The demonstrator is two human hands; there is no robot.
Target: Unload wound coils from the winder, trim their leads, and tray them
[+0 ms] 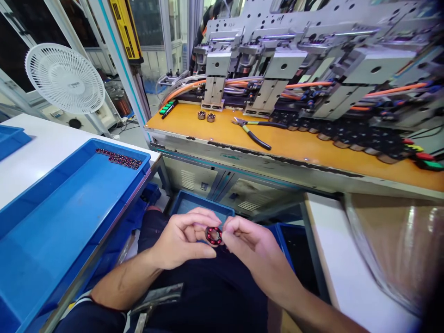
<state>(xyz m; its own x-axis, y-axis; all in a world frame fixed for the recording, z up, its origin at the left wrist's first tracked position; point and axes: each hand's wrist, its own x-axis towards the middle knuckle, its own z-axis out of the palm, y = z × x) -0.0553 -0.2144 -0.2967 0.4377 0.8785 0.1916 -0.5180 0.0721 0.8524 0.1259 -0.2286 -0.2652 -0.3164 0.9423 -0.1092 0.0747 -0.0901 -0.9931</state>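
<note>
Black round ring (213, 235), red-dotted | left hand (180, 243) pinches it | right hand (248, 240) pinches it

My fingers cover parts of the little ring (213, 235). The blue tray (52, 240) runs off the left edge. The machine (312, 60) looks blurry on the right, and the small parts (120, 158) are too tiny to tell.

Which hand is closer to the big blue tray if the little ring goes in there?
Probably the left hand. Both hands pinch the ring, but the blue tray lies on the left; the right hand would have to cross over.
</note>
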